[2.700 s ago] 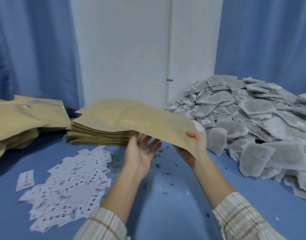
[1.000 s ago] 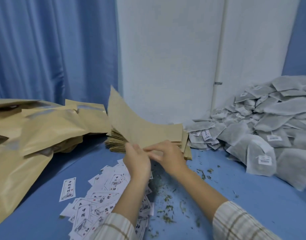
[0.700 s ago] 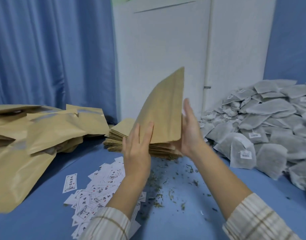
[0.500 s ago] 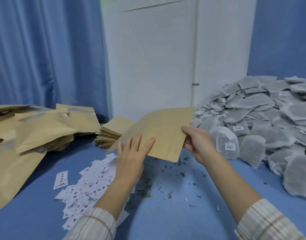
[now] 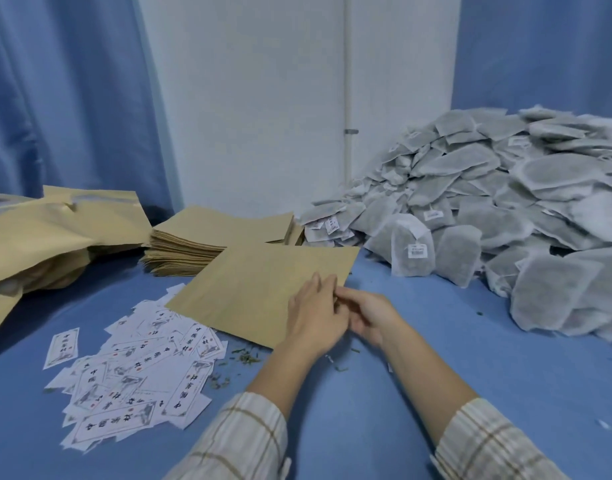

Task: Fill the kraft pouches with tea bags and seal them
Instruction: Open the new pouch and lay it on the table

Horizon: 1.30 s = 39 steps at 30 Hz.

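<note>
Kraft pouch (image 5: 259, 289) flat on blue table (image 5: 418, 375); left hand (image 5: 315, 315) fingers straight on its near corner; right hand (image 5: 370, 315) fingers curled at pouch edge, grip unclear; tea bags (image 5: 505, 209) piled right

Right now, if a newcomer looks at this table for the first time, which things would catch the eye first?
Probably the big grey heap of tea bags on the right. Next, the flat kraft pouch in the middle, where the left hand and the right hand meet at its near right edge. Then the white printed labels scattered at front left.
</note>
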Tool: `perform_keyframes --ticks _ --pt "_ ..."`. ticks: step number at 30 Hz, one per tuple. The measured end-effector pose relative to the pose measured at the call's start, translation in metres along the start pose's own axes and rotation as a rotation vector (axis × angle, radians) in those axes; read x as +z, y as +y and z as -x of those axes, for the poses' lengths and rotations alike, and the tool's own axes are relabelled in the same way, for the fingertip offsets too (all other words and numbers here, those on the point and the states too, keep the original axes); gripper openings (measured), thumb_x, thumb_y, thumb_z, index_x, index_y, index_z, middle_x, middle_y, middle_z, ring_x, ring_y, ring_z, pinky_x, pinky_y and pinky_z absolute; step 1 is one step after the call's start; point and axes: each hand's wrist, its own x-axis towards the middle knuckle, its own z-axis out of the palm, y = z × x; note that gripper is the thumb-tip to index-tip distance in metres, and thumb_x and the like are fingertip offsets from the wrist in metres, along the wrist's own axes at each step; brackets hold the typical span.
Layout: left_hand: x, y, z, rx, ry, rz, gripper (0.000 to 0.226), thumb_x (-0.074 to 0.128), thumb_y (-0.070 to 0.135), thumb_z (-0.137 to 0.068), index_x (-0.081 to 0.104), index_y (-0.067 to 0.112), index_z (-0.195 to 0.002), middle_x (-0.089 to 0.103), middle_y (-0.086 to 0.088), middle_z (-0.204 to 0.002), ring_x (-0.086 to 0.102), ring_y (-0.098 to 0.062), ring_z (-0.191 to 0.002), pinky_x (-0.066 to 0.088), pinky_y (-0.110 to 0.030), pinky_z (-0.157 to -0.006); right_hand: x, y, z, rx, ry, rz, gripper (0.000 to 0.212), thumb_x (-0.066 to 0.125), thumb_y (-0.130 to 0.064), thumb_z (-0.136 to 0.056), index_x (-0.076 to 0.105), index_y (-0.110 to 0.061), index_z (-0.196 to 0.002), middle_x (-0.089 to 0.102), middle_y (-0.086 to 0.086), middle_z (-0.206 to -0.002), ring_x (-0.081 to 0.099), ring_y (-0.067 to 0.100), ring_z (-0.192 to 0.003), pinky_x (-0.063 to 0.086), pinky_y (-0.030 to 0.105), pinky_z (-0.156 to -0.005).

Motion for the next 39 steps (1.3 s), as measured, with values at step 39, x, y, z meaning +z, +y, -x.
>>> perform_keyframes --ticks 39 --pt "0.034 0.024 0.000 -0.043 0.345 0.082 0.016 0.043 0.001 -0.090 0.057 -0.006 -0.094 0.065 -0.026 -0.084 0.062 -0.041 -0.077 0.029 -0.034 -0.060 -0.006 0.002 0.000 -0.301 0.603 0.956 0.038 0.055 -0.014 -0.081 0.031 -0.015 -0.050 0.043 0.003 -0.054 0.037 0.016 -0.054 0.029 0.016 -0.044"
